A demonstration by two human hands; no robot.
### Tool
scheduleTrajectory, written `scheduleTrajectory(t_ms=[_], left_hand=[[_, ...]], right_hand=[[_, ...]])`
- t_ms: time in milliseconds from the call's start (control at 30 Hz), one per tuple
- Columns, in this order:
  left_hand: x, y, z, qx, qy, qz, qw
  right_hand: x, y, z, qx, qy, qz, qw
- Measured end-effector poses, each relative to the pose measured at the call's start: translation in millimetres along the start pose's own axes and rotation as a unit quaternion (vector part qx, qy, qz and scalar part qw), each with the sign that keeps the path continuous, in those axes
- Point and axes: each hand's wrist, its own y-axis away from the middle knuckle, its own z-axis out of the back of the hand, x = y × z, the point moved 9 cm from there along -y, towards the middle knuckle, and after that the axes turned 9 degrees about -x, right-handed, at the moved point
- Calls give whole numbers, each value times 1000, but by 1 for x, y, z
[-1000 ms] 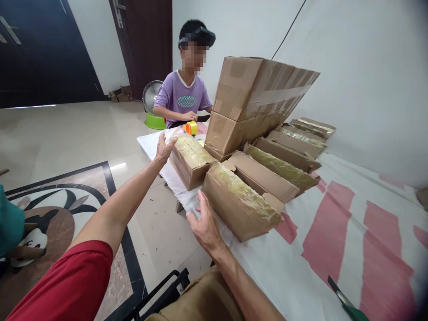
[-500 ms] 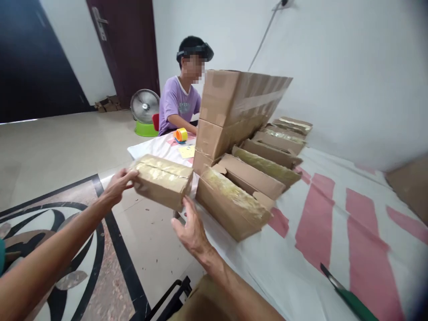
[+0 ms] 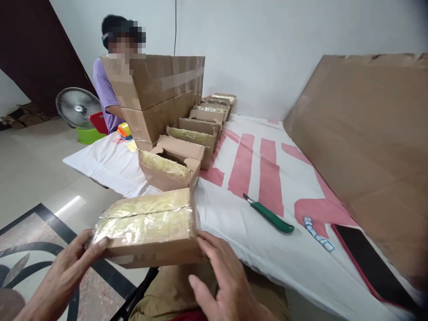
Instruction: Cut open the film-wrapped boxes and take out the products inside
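A long cardboard box (image 3: 150, 252), its top seam covered with shiny clear-yellow tape, hangs over my lap by the table edge. My left hand (image 3: 72, 263) grips its left end, thumb on the top edge. At the right end, the fingers of my right hand (image 3: 222, 272) press against the side, helping hold the box, while the thumb stands away from it. Just beyond is an opened cardboard box (image 3: 167, 171) with taped flaps, first in a row of similar boxes (image 3: 197, 129). A green utility knife (image 3: 272, 217), blade showing, lies on the table to the right.
Closed cartons (image 3: 150, 84) are stacked behind the row. A person in a purple shirt (image 3: 103, 91) sits beyond them. Orange-yellow tape (image 3: 124, 129) lies at the table's far left. A phone (image 3: 374, 263), a blue-white strip (image 3: 317, 234) and a large cardboard sheet (image 3: 368, 133) are on the right.
The box has come nearer and lower, over my lap, its taped top turned more toward me. Both hands moved with it. The view has swung right, bringing the phone and whole knife into sight.
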Motion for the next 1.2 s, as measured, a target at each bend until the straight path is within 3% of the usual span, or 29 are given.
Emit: scheduleTrajectory(t_ms=[133, 233, 333, 400, 467, 567, 700, 800, 967, 1200], left_hand=[[-61, 42, -63, 63, 77, -44, 994], [-100, 54, -122, 105, 131, -102, 981], [-128, 53, -180, 131, 189, -160, 960], [-135, 52, -215, 174, 206, -178, 946], [-133, 49, -235, 200, 207, -196, 937], [-110, 36, -236, 187, 204, -181, 944], [-65, -6, -207, 68, 195, -129, 970], [-46, -41, -198, -4, 198, -103, 975], [-53, -73, -214, -8, 230, -96, 968], [-70, -70, -222, -77, 201, -120, 969]], right_hand=[[-28, 43, 73, -96, 88, -44, 991], [-60, 71, 107, -175, 139, -89, 971], [-104, 95, 115, -224, 174, -126, 951], [-137, 110, 108, -219, 178, -159, 946], [-166, 124, 99, -202, 167, -189, 946], [-195, 139, 92, -196, 146, -220, 944], [-213, 138, 90, -207, 131, -252, 936], [-221, 131, 84, -202, 119, -256, 938], [-231, 135, 81, -198, 129, -244, 941], [-240, 146, 82, -178, 131, -252, 942]])
